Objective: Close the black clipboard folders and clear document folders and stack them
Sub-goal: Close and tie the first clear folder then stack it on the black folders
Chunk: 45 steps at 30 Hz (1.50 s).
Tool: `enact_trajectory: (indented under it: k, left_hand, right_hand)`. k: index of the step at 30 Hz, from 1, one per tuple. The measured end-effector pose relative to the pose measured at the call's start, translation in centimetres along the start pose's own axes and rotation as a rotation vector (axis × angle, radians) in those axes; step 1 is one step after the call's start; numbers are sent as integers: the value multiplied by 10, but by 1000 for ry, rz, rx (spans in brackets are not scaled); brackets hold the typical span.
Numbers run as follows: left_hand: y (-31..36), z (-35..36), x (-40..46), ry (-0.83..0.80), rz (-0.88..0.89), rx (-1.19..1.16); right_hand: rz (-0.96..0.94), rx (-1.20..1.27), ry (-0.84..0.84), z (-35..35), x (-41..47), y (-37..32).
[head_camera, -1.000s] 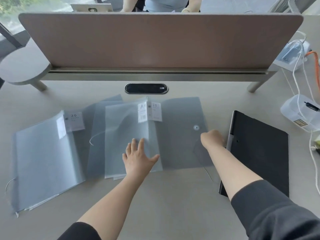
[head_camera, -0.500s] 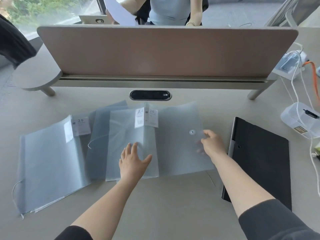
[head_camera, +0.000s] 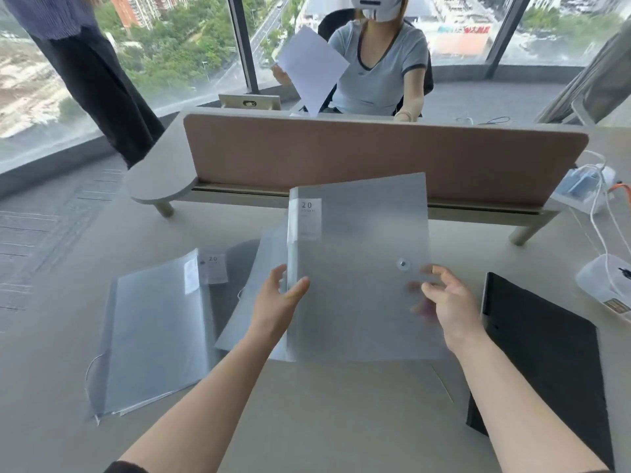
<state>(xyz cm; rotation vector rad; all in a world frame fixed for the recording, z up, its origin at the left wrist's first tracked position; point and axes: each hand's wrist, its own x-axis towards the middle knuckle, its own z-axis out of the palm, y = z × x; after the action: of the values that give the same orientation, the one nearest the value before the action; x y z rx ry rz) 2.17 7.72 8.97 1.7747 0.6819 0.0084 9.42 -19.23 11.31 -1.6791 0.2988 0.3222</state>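
Note:
I hold a clear document folder (head_camera: pixel 358 268) lifted off the table, tilted toward me, with a snap button on its front and a "20" label at its top left. My left hand (head_camera: pixel 278 302) grips its spine edge, thumb on the front. My right hand (head_camera: pixel 444 298) grips its right edge, fingers partly behind the translucent cover. A second clear folder (head_camera: pixel 153 336) lies closed on the table at the left. Under the lifted one more clear plastic (head_camera: pixel 246 302) rests flat. A black clipboard folder (head_camera: pixel 543 356) lies closed on the right.
A brown divider panel (head_camera: pixel 375 155) crosses the desk ahead. White plastic boxes (head_camera: pixel 604 285) with cables sit at the right edge. One person sits behind the divider holding a sheet of paper; another stands at the far left by the window.
The middle clear folder lay open flat under my hands; now it is closed and raised off the table between both hands. The camera has tilted up, showing the room beyond the divider.

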Motion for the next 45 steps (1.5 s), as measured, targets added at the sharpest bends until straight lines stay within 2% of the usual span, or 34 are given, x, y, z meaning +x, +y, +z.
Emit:
enact_trajectory:
  k: [10, 16, 20, 27, 41, 45]
  left_hand:
    - [48, -48, -18, -51, 152, -363]
    - [30, -43, -25, -130, 76, -530]
    - [16, -31, -27, -190, -8, -586]
    - [-8, -13, -23, -273, -128, -558]
    - [-77, 7, -7, -147, -356, -410]
    - [-91, 8, -7, -123, -370, -333]
  right_hand:
    - [-160, 120, -58, 28, -24, -28]
    - [-230, 2, 48, 26, -29, -17]
    - [-153, -35, 26, 21, -30, 1]
    - [6, -31, 12, 16, -31, 40]
    - [272, -146, -122, 17, -26, 102]
    - [334, -336, -197, 20, -24, 115]
